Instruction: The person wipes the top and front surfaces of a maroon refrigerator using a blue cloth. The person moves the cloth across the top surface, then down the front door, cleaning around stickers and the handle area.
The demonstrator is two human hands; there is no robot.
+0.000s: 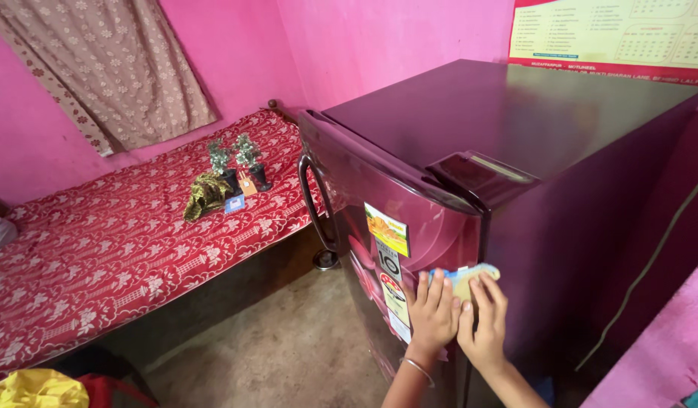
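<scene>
A room in a home, lived in: bright pink walls (379,38), a low bed under a red patterned bedspread (122,242), a floral curtain (115,60), a maroon refrigerator (515,121), a wall calendar (613,30) above it.

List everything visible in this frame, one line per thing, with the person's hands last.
fridge: one, dark maroon, right of centre
stickers: several, yellow and white, on the fridge door
sponge: one, yellow and blue, pressed on the door's edge
bed: one, red patterned cover, left
small potted plants: two, green, on the bed
curtain: one, beige floral, top left
calendar: one, yellow and red, top right wall
left hand: flat on the door
right hand: on the sponge
</scene>
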